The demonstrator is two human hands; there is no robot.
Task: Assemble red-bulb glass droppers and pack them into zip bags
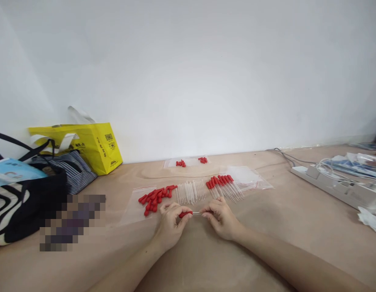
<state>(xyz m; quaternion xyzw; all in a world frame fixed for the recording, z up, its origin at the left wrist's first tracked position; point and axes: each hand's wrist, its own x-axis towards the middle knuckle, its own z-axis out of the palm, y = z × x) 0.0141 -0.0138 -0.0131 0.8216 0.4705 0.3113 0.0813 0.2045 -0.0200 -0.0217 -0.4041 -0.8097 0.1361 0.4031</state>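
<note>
one red bulb [185, 214], near centre, head view: clamped between thumb and fingers of the left hand [172, 222]. one clear tube [196, 213], end meeting the bulb: pinched in the right hand [221, 219]. just beyond, left to right: red bulb pile [159, 198], clear tube row [191, 192], bulb-capped tubes [221, 181]. far left: yellow bag [98, 148]. right: white power strip [338, 187].

With the clock centred on the view, a bright yellow, box-shaped bag with white strap handles [99, 148] stands at nine, by the white wall [188, 81]. A dark-and-white striped fabric bag [81, 174] sits between it and a black bag with curved white patterning [32, 205], towards half past eight. Just past three lies a long white plastic power strip [343, 188], blue-and-white plastic packets [348, 167] behind it.
</note>
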